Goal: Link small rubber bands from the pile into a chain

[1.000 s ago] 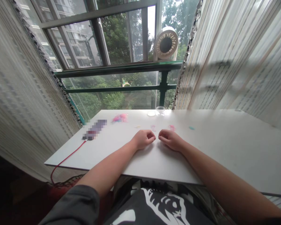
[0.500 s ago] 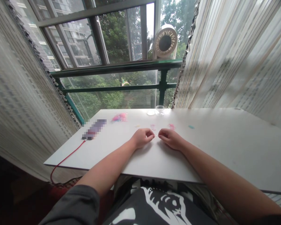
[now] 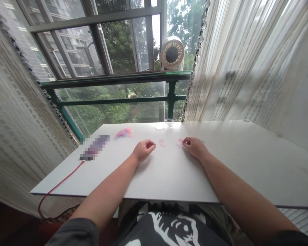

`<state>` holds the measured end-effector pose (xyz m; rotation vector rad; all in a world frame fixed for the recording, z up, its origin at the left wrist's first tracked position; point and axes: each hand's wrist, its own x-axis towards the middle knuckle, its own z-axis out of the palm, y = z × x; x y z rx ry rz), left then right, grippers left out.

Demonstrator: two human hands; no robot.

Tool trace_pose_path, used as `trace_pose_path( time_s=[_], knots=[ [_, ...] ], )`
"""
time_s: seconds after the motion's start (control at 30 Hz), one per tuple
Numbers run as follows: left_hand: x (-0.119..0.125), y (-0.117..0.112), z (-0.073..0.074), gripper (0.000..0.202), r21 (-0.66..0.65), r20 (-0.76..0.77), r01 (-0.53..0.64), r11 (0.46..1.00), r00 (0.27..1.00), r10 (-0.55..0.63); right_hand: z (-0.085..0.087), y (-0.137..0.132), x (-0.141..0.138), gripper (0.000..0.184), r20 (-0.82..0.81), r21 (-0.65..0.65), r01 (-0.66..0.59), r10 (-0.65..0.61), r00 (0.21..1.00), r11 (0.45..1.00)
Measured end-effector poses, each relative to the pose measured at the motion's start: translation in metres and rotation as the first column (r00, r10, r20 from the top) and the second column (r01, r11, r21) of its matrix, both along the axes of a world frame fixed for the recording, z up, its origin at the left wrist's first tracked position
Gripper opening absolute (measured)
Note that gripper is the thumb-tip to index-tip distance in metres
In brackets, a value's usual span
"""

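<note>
My left hand [image 3: 144, 150] hovers low over the white table [image 3: 166, 177], thumb and index finger pinched; whatever lies between the fingertips is too small to make out. To its right is a small group of pale pink pieces [image 3: 161, 142]. My right hand [image 3: 195, 147] is at a second pink cluster [image 3: 180, 142], with its thumb and fingertips closed at the cluster's right side. Whether a piece is in that pinch does not show. A teal piece [image 3: 203, 141] peeks out behind the right hand.
A larger pile of pink and blue bits [image 3: 125, 132] lies at the back left. Near the far edge are a clear round tub [image 3: 169, 124] and a white disc [image 3: 159, 126]. A blurred-out device [image 3: 95, 147] with a red cable [image 3: 63, 181] lies left. A fan [image 3: 172, 53] stands by the window.
My hands, almost touching before with a tiny light thing between their fingertips, have moved apart. The right went rightward to the pink cluster, the left leftward. The view has shifted slightly.
</note>
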<state>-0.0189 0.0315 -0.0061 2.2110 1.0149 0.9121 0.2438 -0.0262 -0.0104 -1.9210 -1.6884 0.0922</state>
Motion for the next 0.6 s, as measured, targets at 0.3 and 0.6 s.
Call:
trace_pose_path(
  time_s=[0.3, 0.6],
  knots=[
    [-0.0034, 0.0063, -0.0023, 0.025, -0.049, 0.047, -0.002, 0.999, 0.999, 0.004, -0.0010, 0.0057, 0.0042, 0.020, 0.092, -0.051, 0.106, -0.101, 0.991, 0.993],
    [-0.0029, 0.0041, 0.0017, 0.026, -0.082, 0.050, -0.018, 0.997, 0.999, 0.022, -0.0033, 0.0062, 0.0044, 0.019, 0.010, 0.000, 0.073, -0.073, 0.997, 0.997]
  ],
)
